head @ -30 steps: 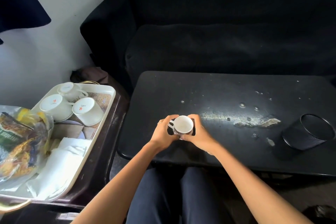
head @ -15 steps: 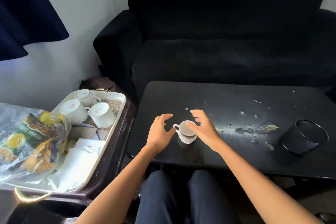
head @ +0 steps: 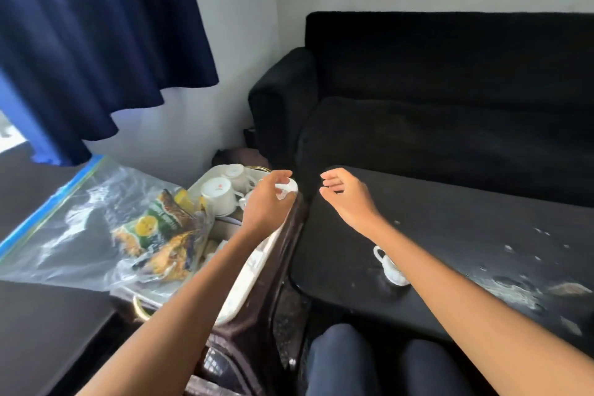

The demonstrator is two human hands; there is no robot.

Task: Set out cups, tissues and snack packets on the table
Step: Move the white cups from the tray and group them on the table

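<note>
One white cup (head: 390, 270) stands upright on the black table (head: 450, 235), partly hidden behind my right forearm. Two white cups (head: 218, 194) lie upside down in the cream tray (head: 257, 264) to the left. My left hand (head: 268, 202) hovers over the tray's far right corner with curved, parted fingers; a cup handle peeks out beside it. My right hand (head: 348, 199) is open above the table's far left corner, holding nothing. Green and yellow snack packets (head: 157, 228) sit in a clear zip bag on the tray.
The tray rests on a dark brown side stand (head: 273, 299) between my knees and the wall. A black sofa (head: 434, 100) runs behind the table. A navy curtain (head: 96, 42) hangs at the upper left. Flaked patches mark the table's right side.
Both hands let go of the cup, which stays on the table. My left hand moved left over the tray, my right hand lifted, and my view turned left.
</note>
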